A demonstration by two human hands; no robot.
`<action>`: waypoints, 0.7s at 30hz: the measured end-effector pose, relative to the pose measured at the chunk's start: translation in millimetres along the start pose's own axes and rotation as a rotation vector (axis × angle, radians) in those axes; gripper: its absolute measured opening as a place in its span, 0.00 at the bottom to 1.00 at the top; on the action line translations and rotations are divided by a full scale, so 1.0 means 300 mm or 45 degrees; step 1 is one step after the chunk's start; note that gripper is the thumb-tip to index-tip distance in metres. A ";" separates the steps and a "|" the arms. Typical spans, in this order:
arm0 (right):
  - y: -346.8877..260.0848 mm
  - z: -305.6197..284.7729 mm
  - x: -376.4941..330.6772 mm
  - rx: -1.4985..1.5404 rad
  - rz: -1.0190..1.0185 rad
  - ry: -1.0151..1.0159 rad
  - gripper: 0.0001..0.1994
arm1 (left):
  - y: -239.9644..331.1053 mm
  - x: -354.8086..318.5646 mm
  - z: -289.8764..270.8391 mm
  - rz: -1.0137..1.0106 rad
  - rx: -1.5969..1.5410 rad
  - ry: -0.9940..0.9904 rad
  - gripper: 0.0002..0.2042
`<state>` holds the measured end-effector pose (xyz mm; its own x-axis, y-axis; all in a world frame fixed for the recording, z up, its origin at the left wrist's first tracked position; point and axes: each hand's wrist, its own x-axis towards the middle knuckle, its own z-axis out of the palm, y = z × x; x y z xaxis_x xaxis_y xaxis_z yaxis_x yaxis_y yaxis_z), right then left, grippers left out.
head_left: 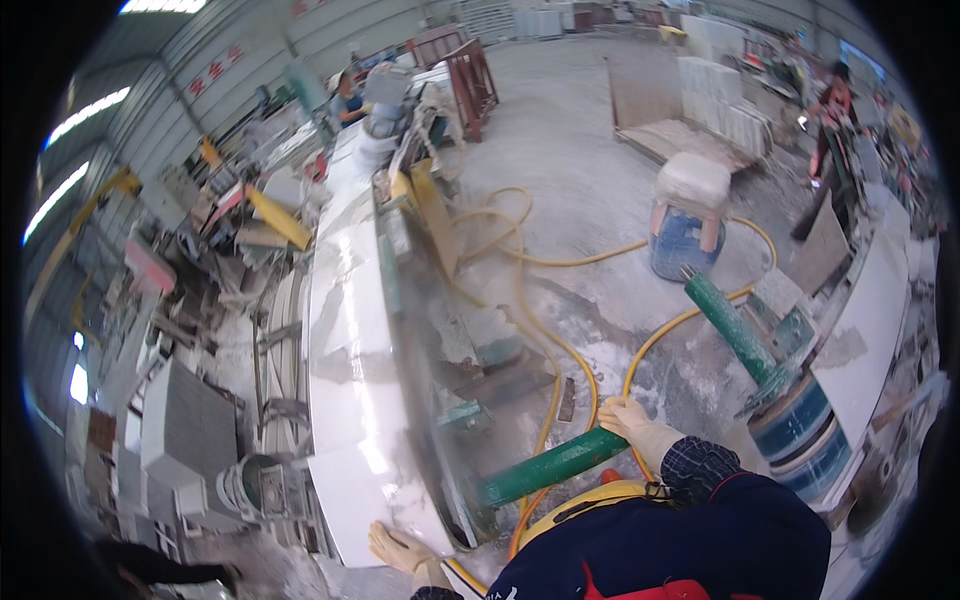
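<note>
White stone slab (350,340) runs long and curved at the person's left, dusty floor (600,200) around it. Gloved left hand (400,548) rests flat on the slab's near end, fingers together. Gloved right hand (632,420) grips the green pipe (550,467), fingers wrapped around its upper end, yellow hose (560,350) just beside.

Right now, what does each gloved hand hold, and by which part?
The right hand grips the green handle bar at its outer end. The left hand rests on the white stone slab's near edge.
</note>
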<state>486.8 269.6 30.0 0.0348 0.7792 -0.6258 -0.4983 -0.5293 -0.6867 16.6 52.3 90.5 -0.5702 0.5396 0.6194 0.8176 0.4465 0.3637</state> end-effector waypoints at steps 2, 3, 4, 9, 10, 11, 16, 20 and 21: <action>-0.025 0.048 -0.015 -0.112 0.069 -0.042 0.13 | 0.016 0.006 -0.009 -0.005 -0.014 0.002 0.16; -0.030 0.099 -0.024 -0.195 0.112 -0.078 0.16 | 0.025 0.007 -0.016 -0.003 -0.013 0.014 0.16; -0.029 0.153 -0.040 -0.284 0.162 -0.112 0.18 | 0.032 0.008 -0.020 -0.042 -0.037 0.002 0.16; 0.006 0.518 -0.174 -0.472 0.254 -0.704 0.21 | 0.044 -0.002 -0.045 -0.091 -0.042 -0.044 0.18; 0.017 0.597 -0.203 -0.518 0.261 -0.848 0.21 | 0.040 -0.003 -0.048 -0.098 -0.064 -0.035 0.18; 0.035 0.676 -0.231 -0.591 0.289 -0.863 0.22 | 0.037 -0.002 -0.047 -0.073 -0.076 -0.005 0.18; 0.144 0.964 -0.363 -0.762 0.270 -1.053 0.28 | 0.025 -0.026 -0.031 -0.099 -0.204 0.083 0.18; 0.218 1.100 -0.434 -0.685 0.403 -1.125 0.29 | 0.015 -0.031 -0.018 -0.117 -0.191 0.147 0.18; 0.235 1.121 -0.441 -0.668 0.424 -1.107 0.25 | 0.013 -0.029 -0.021 -0.099 -0.200 0.160 0.17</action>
<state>155.7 242.2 188.8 -0.7672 0.4311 -0.4749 0.0733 -0.6767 -0.7326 25.2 44.9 90.9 -0.6258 0.4104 0.6633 0.7795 0.3613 0.5118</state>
